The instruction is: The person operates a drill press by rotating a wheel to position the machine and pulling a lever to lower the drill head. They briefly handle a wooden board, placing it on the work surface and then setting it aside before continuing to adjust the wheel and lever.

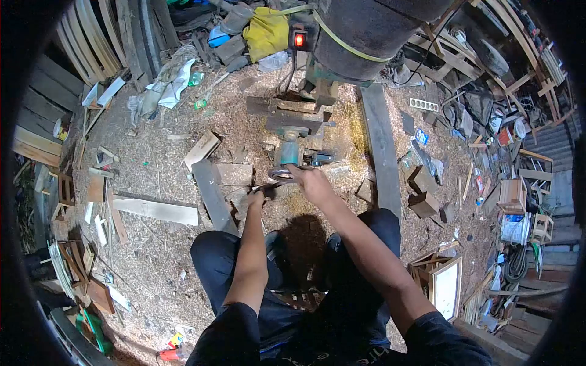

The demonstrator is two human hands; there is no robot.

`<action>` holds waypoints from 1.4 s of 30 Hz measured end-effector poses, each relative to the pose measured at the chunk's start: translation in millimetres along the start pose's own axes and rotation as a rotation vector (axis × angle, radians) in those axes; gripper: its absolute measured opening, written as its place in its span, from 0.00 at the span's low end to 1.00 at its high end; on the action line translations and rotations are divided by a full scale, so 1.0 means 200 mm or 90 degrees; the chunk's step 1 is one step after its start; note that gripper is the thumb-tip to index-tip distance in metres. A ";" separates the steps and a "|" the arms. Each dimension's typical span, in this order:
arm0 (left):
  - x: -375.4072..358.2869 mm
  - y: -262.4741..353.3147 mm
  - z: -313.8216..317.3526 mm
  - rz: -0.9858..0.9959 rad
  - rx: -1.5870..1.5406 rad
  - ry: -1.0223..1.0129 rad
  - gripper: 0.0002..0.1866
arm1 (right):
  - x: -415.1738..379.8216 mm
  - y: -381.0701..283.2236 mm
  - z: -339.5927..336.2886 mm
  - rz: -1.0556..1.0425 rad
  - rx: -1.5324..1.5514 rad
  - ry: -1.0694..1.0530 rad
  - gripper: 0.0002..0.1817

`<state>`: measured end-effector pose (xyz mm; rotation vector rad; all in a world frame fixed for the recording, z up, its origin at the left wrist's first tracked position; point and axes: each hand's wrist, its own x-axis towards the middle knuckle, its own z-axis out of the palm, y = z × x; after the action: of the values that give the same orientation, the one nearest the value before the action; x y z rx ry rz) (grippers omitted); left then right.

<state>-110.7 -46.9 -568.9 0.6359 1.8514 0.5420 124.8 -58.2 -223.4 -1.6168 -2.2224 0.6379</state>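
Observation:
In front of my knees stands a blue-green machine part (289, 153) with a dark round handwheel (276, 175) on its near side. My right hand (310, 184) is closed at the right side of the wheel, fingers on its rim. Lower and to the left, my left hand (256, 197) is curled around a dark handle beside the wheel; its exact shape is mostly hidden. Behind the blue-green part lie worn wooden blocks (294, 124). A large dark cylinder (372, 36) with a yellow-green strap hangs over the back, next to a switch (299, 40) glowing red.
Long grey boards (381, 146) flank the machine on the shavings-covered floor. Wood blocks (423, 204) lie at the right, near a white-faced framed box (447, 288). A power strip (423, 105) and a yellow bag (267, 32) sit farther back. An orange-red tool (170, 354) lies lower left.

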 end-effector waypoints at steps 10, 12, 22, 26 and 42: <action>0.24 -0.20 0.06 0.122 -0.048 0.056 0.23 | 0.01 0.02 -0.01 -0.024 0.012 0.009 0.29; 0.22 -0.17 0.07 0.108 -0.027 0.063 0.23 | 0.01 0.03 -0.01 -0.025 0.019 0.009 0.29; -0.26 0.17 -0.09 0.089 -0.010 0.040 0.18 | -0.02 0.06 0.03 -0.001 0.101 0.052 0.25; -0.28 0.20 -0.08 0.207 0.118 0.119 0.21 | -0.01 0.07 -0.01 0.000 0.123 0.100 0.20; -2.06 2.27 -0.49 0.985 -0.240 0.214 0.17 | 0.27 -0.11 -1.38 -0.094 0.308 0.745 0.16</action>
<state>1.9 21.1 38.5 1.7254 1.1264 2.0018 227.9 34.2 21.8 -1.0860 -1.1755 0.0781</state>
